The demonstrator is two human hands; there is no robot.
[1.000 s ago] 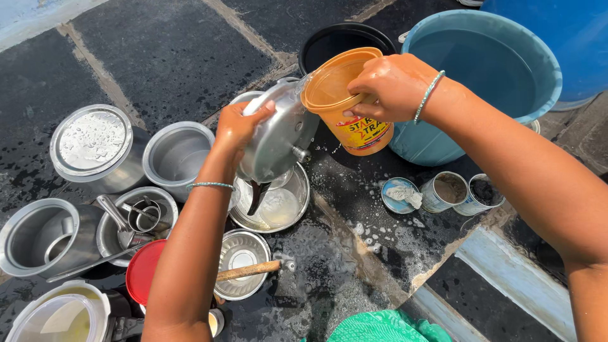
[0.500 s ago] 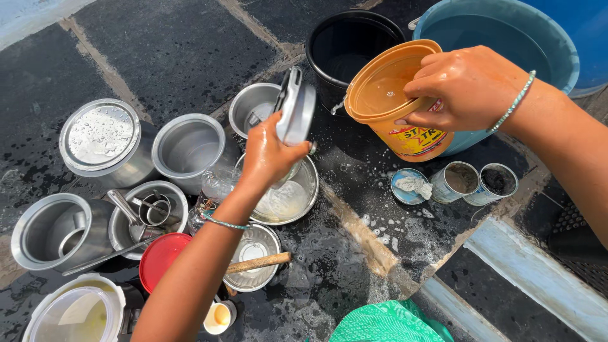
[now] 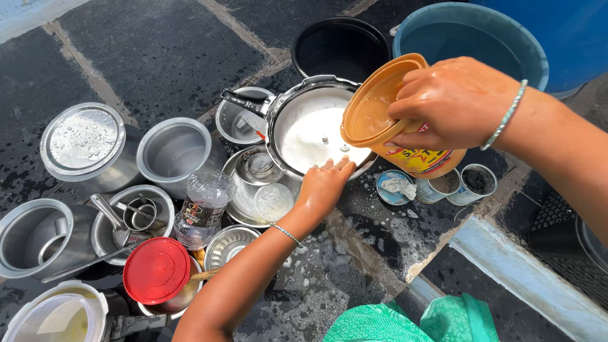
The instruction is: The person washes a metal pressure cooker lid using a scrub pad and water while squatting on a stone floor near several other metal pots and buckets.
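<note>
Near the far edge of the wet dark stone floor, the left hand grips the near rim of one pressure cooker lid, fingers curled over the edge and clamped on it. That lid is tipped with its hollow inner face turned up toward the camera; its long axis runs along the black handle, which points left and slightly away. Just right of it the right hand is closed around one orange plastic tub, tilted so its open mouth faces left over the lid, its base pointing right. Each wrist wears one thin bangle.

Behind these stand three big vessels along the far edge: one black bucket, one blue tub of water, one dark blue drum at the far right corner.

Below the lid lies one wide steel basin. On the right sit two small tins and one small lid holding a scrubber. On the left I count about six steel pots and bowls, one clear plastic bottle, and one red lid. At the near left corner is one clear plastic container. Green cloth shows at the near edge.
</note>
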